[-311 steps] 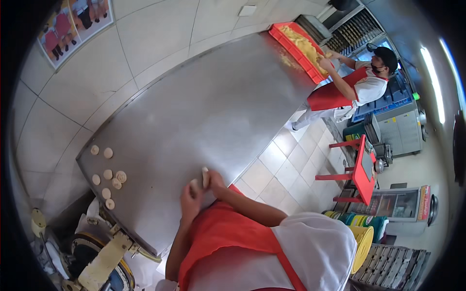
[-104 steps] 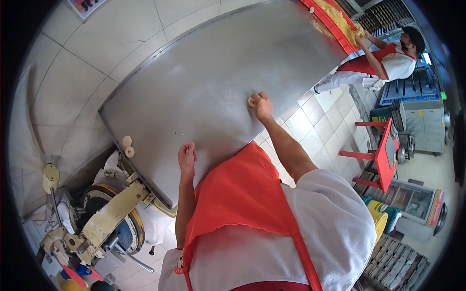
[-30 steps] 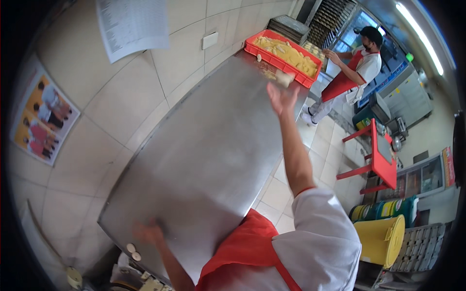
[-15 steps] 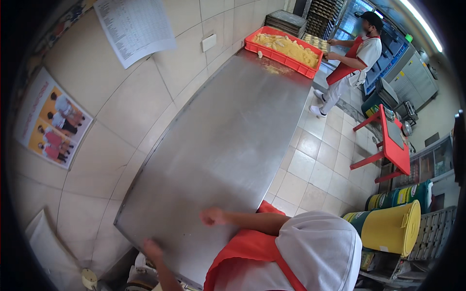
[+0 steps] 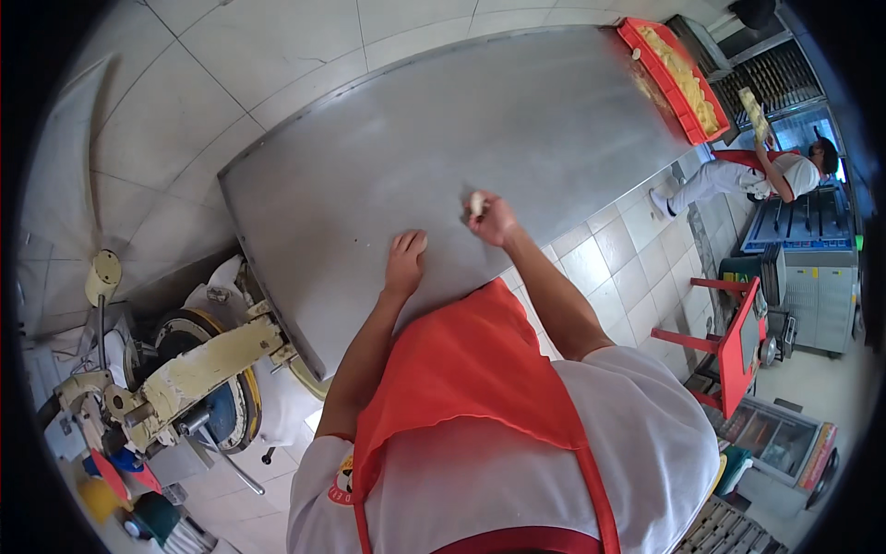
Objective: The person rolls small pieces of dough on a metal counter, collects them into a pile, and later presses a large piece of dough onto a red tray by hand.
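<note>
In the head view, we see the right hand (image 5: 493, 220) and the left hand (image 5: 404, 262) out over the metal table (image 5: 351, 166). Half a second ago, both hands were a blur down near the table's left end; now they are farther along it. Two round pieces that lay at that end a second ago have left their spot. The other worker (image 5: 780, 173) was holding a tray (image 5: 753, 113) low and flat, and now it is up high and tipped on end.

We see the right hand pinching a small pale dough piece (image 5: 476, 204) between thumb and fingers. The dough sits at the fingertips, on the hand's left side, just over the table. The left hand is palm down on the metal with its fingers close together, and we cannot tell if anything is under it.

Both hands are inside the near edge, with the red apron (image 5: 471, 360) against that edge. The back edge runs along the tiled wall (image 5: 305, 55), well apart from the hands. A wide stretch of metal lies between the right hand and the red crate (image 5: 659, 88) at the far end. A cream-coloured machine (image 5: 198, 371) stands by the left end.
</note>
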{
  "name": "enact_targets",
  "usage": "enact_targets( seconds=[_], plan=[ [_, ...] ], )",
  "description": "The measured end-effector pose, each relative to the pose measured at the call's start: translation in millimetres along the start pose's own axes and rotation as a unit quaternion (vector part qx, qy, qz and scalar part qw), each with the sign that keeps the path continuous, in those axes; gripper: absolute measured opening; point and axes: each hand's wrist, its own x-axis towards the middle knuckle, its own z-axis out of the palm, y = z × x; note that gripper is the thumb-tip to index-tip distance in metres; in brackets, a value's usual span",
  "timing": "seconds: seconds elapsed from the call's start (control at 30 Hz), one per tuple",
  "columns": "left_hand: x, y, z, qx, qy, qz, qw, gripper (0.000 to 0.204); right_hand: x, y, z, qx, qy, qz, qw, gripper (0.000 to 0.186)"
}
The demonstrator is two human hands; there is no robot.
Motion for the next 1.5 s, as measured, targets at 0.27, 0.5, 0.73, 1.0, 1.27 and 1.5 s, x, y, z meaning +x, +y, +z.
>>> enact_targets(
  seconds=[0.27,0.5,0.73,1.0,1.27,1.5],
  plan=[
    [16,27,-7,-0.415,0.066,-0.357,0.834,0.01,-54,-52,21,-0.057,0.072,-0.109,0.99,0.025],
    [32,30,-41,-0.121,-0.017,-0.323,0.938,0.038,-28,-48,7,-0.125,0.205,-0.065,0.969,0.036],
    [-41,29,-9,0.06,0.006,-0.057,0.997,0.047,-24,-20,-7,-0.71,0.326,-0.266,0.564,0.05],
    [76,14,11,0.221,-0.119,-0.15,0.956,0.094,-5,-40,-13,-0.838,0.314,-0.165,0.414,0.086],
    [279,-34,33,0.289,-0.118,-0.212,0.926,0.093,132,-189,32,-0.861,0.298,-0.143,0.386,0.089],
    [270,-44,61,0.347,0.007,-0.22,0.912,0.077,188,-243,33,-0.815,0.268,-0.28,0.431,0.077]
  ],
)
